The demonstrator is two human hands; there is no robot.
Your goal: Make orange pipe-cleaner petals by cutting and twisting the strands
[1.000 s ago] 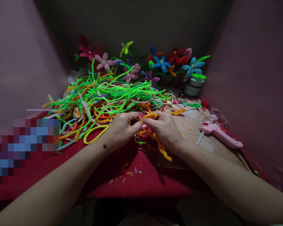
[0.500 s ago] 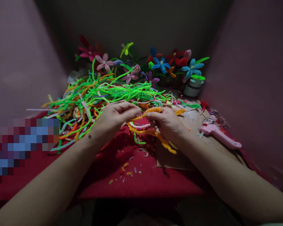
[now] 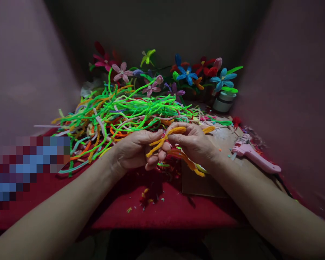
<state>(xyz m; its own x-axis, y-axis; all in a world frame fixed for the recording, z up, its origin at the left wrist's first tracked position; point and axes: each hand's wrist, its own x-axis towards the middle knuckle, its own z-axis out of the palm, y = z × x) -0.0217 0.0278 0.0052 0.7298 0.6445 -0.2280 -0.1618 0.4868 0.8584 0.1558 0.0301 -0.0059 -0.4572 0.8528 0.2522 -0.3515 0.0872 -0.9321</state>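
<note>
My left hand (image 3: 137, 150) and my right hand (image 3: 193, 142) meet over the red cloth (image 3: 151, 206), both pinching an orange pipe cleaner (image 3: 162, 139) that runs between their fingertips. Its upper end curls over my right fingers and its lower end hangs past my left fingers. More orange and yellow strands (image 3: 191, 164) trail from under my right hand. Just behind my hands lies a big tangle of pipe cleaners (image 3: 124, 108), mostly bright green.
Finished pipe-cleaner flowers (image 3: 188, 74) stand in a row at the back, by a small white jar (image 3: 223, 101). A pink glue gun (image 3: 256, 159) lies at the right on a brown board (image 3: 203, 184). Small scraps (image 3: 146, 196) dot the cloth.
My left hand has turned palm-up and drawn closer to my right. The orange pipe cleaner, held flat a second ago, now slants down across my left fingers.
</note>
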